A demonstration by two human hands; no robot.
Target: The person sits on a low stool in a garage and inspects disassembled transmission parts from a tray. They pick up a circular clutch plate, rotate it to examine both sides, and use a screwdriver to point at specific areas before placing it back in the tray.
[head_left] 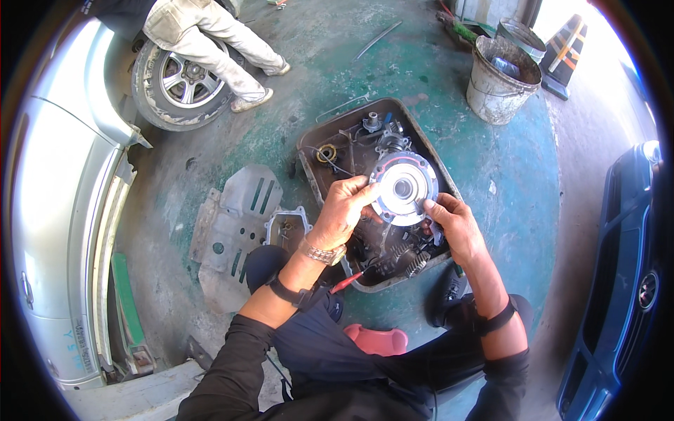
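Note:
Both my hands hold up a round, flanged metal cover [387,175] with a bored centre, above an oily tray [423,125]. My left hand [342,212] pinches its left rim between thumb and fingers. On the lower right rim, my right hand [456,230] presses its thumb on the face, with its fingers partly hidden behind. Inside the tray lie a yellow-edged ring [326,153], a toothed metal gear part [417,264] and several other greasy parts. A red-handled tool [346,282] rests at the tray's near edge.
A slotted metal plate [235,200] and an open metal pan [286,217] lie left of the tray. A person [193,31] stands by a car wheel [184,81]. Dirty buckets [491,102] and a cone [564,59] stand far right. Cars flank both sides.

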